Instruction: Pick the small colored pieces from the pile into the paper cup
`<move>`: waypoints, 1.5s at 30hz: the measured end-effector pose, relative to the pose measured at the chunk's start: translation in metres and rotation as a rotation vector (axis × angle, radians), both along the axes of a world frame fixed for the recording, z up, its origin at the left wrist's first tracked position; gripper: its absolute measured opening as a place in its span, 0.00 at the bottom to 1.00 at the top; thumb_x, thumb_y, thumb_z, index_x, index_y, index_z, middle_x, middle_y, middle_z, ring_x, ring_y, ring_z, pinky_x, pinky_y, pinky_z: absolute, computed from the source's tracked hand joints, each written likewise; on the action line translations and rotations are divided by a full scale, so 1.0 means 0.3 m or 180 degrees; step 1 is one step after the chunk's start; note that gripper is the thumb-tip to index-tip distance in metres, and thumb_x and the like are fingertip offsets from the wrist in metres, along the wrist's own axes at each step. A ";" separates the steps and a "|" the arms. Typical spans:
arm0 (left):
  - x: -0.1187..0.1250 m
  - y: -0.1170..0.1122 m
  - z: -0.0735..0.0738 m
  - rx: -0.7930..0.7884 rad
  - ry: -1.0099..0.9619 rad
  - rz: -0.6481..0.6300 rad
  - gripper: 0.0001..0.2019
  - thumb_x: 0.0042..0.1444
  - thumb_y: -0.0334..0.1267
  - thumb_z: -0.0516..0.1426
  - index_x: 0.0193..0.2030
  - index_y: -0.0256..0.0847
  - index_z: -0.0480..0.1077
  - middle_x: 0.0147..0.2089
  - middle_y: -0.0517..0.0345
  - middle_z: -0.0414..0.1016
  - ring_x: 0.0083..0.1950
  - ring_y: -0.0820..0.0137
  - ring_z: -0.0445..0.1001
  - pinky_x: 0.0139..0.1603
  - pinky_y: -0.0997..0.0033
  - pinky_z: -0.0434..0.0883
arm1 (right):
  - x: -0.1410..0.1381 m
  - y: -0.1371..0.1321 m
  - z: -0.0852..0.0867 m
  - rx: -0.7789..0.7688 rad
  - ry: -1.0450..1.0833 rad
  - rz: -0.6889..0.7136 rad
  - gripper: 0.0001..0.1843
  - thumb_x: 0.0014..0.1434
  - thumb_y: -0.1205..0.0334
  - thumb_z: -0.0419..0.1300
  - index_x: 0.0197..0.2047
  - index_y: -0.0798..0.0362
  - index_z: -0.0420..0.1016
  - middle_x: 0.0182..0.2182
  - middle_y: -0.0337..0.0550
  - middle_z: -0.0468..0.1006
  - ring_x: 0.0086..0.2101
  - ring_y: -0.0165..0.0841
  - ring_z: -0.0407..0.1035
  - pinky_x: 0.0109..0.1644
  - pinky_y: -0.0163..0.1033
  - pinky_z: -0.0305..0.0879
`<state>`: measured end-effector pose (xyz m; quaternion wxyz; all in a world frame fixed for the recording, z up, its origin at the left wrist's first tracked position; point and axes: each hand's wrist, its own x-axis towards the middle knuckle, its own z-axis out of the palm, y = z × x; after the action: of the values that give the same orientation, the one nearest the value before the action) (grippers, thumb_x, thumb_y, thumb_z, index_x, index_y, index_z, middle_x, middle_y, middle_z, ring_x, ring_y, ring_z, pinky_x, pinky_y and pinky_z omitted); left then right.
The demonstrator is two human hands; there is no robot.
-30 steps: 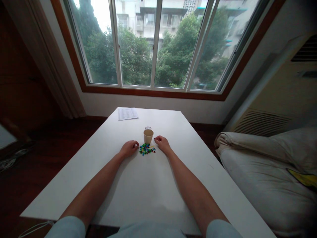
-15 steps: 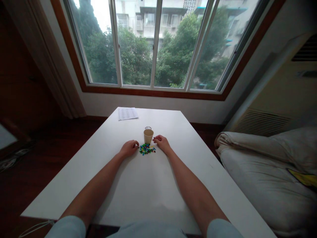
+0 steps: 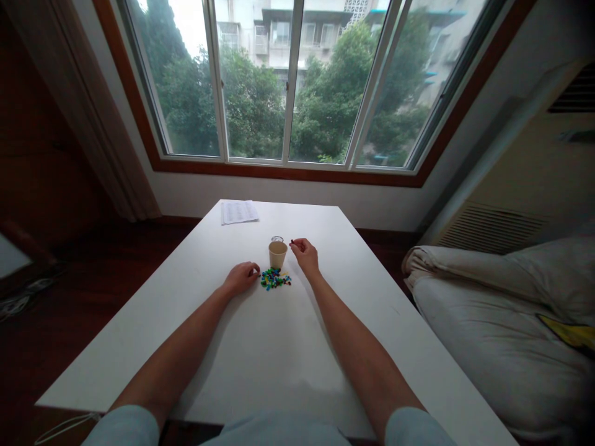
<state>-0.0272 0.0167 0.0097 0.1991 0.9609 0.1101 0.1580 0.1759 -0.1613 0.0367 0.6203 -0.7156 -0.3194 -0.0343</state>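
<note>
Broadly, a wide sliding window (image 3: 255,99) fills the far wall, and a pale, cloth-covered couch or bed (image 3: 474,328) sits to the right, both well apart from the work and no hindrance to it. Next in size comes the white desk (image 3: 274,353), with both forearms stretched over it; a few printed sheets (image 3: 239,212) lie near its far left corner, also out of the way. Of the two hands, the left hand (image 3: 240,277) rests just beside the left edge of the heap, fingers curled with thumb and forefinger close together; whether it holds anything, I cannot tell. The right hand (image 3: 305,254) is narrowed to a pinch, raised just right of the paper cup's rim. That cup (image 3: 277,256) stands upright at the middle, its mouth towards the wearer, with a small ring-like thing (image 3: 277,238) behind it, too small to make out. Directly before the cup lies the heap of little coloured pieces (image 3: 275,279), green, blue, yellow and a few dark. Smallest of all is the single dark piece (image 3: 292,241) in the right fingertips; the step in hand appears to be handling one piece alone, and any move from here calls for a light, steady pinch, clear of the cup's rim.
</note>
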 end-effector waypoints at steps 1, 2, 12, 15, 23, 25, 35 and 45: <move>0.000 0.000 0.000 0.0006 -0.0006 -0.0011 0.11 0.61 0.41 0.54 0.43 0.43 0.76 0.33 0.58 0.71 0.36 0.69 0.67 0.37 0.71 0.62 | -0.012 0.006 0.014 0.0030 -0.0055 0.0040 0.17 0.56 0.47 0.61 0.41 0.51 0.75 0.38 0.45 0.82 0.37 0.36 0.75 0.43 0.41 0.72; 0.000 0.001 -0.001 0.0012 -0.0011 -0.0021 0.11 0.61 0.41 0.54 0.43 0.43 0.76 0.33 0.58 0.71 0.36 0.69 0.67 0.37 0.71 0.62 | -0.024 0.011 0.026 0.0044 -0.0089 0.0086 0.17 0.56 0.47 0.61 0.41 0.51 0.76 0.38 0.44 0.82 0.36 0.35 0.75 0.43 0.40 0.72; 0.004 0.000 -0.002 0.0009 -0.0027 0.0002 0.11 0.61 0.41 0.54 0.43 0.43 0.76 0.33 0.58 0.71 0.35 0.69 0.67 0.37 0.71 0.62 | -0.070 0.026 0.036 -0.0285 -0.0652 0.0226 0.10 0.58 0.55 0.60 0.42 0.48 0.78 0.42 0.40 0.81 0.44 0.37 0.72 0.52 0.44 0.68; 0.003 0.001 0.000 0.0008 -0.0050 -0.0035 0.10 0.61 0.41 0.54 0.42 0.44 0.76 0.32 0.58 0.71 0.35 0.69 0.67 0.36 0.72 0.61 | -0.063 0.030 0.020 -0.0309 -0.0855 0.0153 0.09 0.58 0.57 0.61 0.41 0.48 0.78 0.44 0.42 0.80 0.48 0.38 0.70 0.57 0.47 0.65; 0.004 0.001 0.000 -0.0023 -0.0003 0.0010 0.10 0.61 0.40 0.54 0.43 0.44 0.76 0.33 0.58 0.71 0.35 0.69 0.68 0.37 0.71 0.62 | -0.047 0.015 0.038 -0.0519 -0.0752 0.0054 0.10 0.59 0.56 0.58 0.41 0.48 0.78 0.45 0.42 0.79 0.47 0.38 0.70 0.53 0.44 0.66; 0.004 0.000 0.003 -0.0036 0.0027 0.0012 0.10 0.61 0.40 0.54 0.43 0.44 0.76 0.33 0.58 0.72 0.36 0.69 0.68 0.38 0.71 0.62 | -0.038 0.003 0.042 -0.0627 -0.0661 0.0000 0.10 0.60 0.56 0.57 0.39 0.49 0.78 0.41 0.41 0.80 0.42 0.36 0.72 0.49 0.41 0.67; 0.007 0.006 -0.009 -0.0087 -0.0019 0.0031 0.11 0.61 0.41 0.54 0.43 0.44 0.76 0.33 0.58 0.71 0.36 0.69 0.67 0.38 0.72 0.62 | 0.019 -0.064 -0.018 -0.2104 -0.0675 0.0584 0.03 0.52 0.61 0.65 0.32 0.48 0.80 0.28 0.38 0.79 0.29 0.31 0.69 0.33 0.34 0.60; 0.008 0.007 -0.008 -0.0036 0.0000 0.0014 0.11 0.61 0.42 0.54 0.43 0.44 0.76 0.33 0.58 0.72 0.36 0.69 0.68 0.38 0.71 0.62 | 0.018 -0.063 -0.036 -0.2707 -0.0767 0.1399 0.21 0.40 0.64 0.73 0.40 0.46 0.81 0.27 0.35 0.76 0.27 0.30 0.68 0.32 0.33 0.58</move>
<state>-0.0248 0.0189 0.0072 0.2042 0.9595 0.1130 0.1578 0.1813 -0.1801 0.0258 0.2244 -0.8120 -0.5180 0.1483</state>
